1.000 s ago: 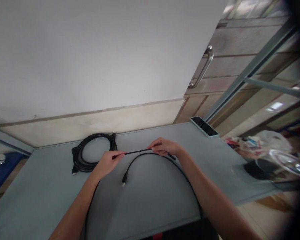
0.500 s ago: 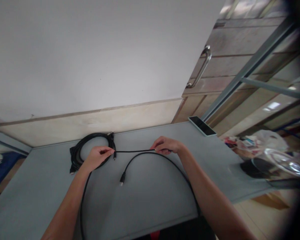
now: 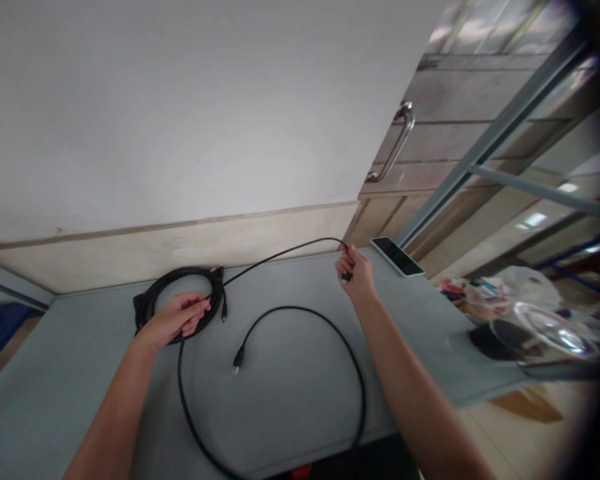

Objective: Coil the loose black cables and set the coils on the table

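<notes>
A black cable (image 3: 290,249) arches between my two hands, lifted off the grey table (image 3: 300,387). My left hand (image 3: 183,317) is closed on it, just over a coiled bundle of black cable (image 3: 153,293). Raised near the table's back edge, my right hand (image 3: 355,270) grips the cable close to its end; a dark plug (image 3: 347,277) pokes out below the fingers. From my left hand the cable drops toward the front edge, and a length loops on the tabletop, finishing in a loose black plug (image 3: 239,359) with a metal tip. A small connector (image 3: 224,311) lies beside the coil.
A phone-like device (image 3: 397,257) with a dark screen lies at the back right. Plastic bags (image 3: 523,287) and a dark round container (image 3: 500,340) sit at the right. A white wall (image 3: 180,120) rises behind the table, with a metal door handle (image 3: 395,143) at right.
My right hand has moved up and to the right with the cable end, stretching the span between my hands. My left hand has shifted slightly left. The loop on the table has changed shape.
</notes>
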Demonstrator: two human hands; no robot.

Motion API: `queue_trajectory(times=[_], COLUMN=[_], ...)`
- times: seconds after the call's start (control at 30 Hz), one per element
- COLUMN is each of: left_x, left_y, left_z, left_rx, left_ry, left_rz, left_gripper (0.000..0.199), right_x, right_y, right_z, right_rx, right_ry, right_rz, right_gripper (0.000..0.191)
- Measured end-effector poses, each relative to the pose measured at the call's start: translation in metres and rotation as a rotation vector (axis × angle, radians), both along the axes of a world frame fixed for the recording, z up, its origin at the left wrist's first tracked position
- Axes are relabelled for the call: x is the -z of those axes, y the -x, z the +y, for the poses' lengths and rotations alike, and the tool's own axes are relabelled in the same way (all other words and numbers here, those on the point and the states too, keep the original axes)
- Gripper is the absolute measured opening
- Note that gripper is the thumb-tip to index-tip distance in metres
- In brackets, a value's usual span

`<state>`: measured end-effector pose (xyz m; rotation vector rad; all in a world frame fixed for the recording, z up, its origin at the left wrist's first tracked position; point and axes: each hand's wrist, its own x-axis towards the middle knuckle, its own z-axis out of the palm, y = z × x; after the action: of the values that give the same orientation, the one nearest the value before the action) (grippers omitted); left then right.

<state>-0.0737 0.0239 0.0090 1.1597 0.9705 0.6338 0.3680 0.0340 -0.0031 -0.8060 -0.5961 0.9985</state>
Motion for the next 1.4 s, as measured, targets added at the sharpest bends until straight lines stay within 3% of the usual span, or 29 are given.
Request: queue_trajectory(times=[0.1, 0.23, 0.47, 0.7, 0.8, 0.9, 1.0, 1.13, 1.27, 1.4], left_x=[-0.004, -0.002, 0.007, 0.002, 0.002, 0.002, 0.003, 0.008, 0.008, 0.006], left_y=[-0.004, -0.023, -0.046, -0.044, -0.047, -0.052, -0.055, -0.058, -0.065, -0.075], left_z=[0.000, -0.002, -0.006, -0.004, -0.004, -0.008, -0.012, -0.016, -0.023, -0.030], left_rx=[-0.078, -0.139, -0.368, -0.440, -0.474, -0.437, -0.315, -0.130, -0.032, -0.052], left_ry=[0.012, 0.004, -0.042, -0.032, -0.057, -0.045, -0.023, -0.021, -0.065, -0.072], left_rz=[-0.129, -0.198, -0.284, -0.373, -0.419, -0.391, -0.351, -0.252, -0.176, -0.237], left_gripper=[0.024, 0.025, 0.028, 0.030, 0.028, 0.032, 0.035, 0.038, 0.044, 0.046], right_x=[0.002, 0.004, 0.002, -0.006, -0.009, -0.009, -0.007, -0.005, -0.001, 0.005], right_y=[-0.002, 0.017, 0.055, 0.030, 0.026, 0.035, 0.046, 0.059, 0.080, 0.109], right_z=[0.002, -0.001, -0.007, -0.012, -0.013, -0.012, -0.011, -0.014, -0.024, -0.037], right_rx=[0.055, -0.059, -0.271, 0.048, 0.083, 0.052, -0.042, -0.205, -0.513, -0.859], right_ry=[0.002, 0.007, 0.025, 0.168, 0.159, 0.139, 0.131, 0.100, 0.070, 0.093], right_rz=[0.042, -0.080, -0.292, -0.924, -0.851, -0.550, -0.304, -0.189, -0.186, -0.356], right_gripper=[0.024, 0.031, 0.041, 0.044, 0.042, 0.042, 0.040, 0.035, 0.031, 0.022])
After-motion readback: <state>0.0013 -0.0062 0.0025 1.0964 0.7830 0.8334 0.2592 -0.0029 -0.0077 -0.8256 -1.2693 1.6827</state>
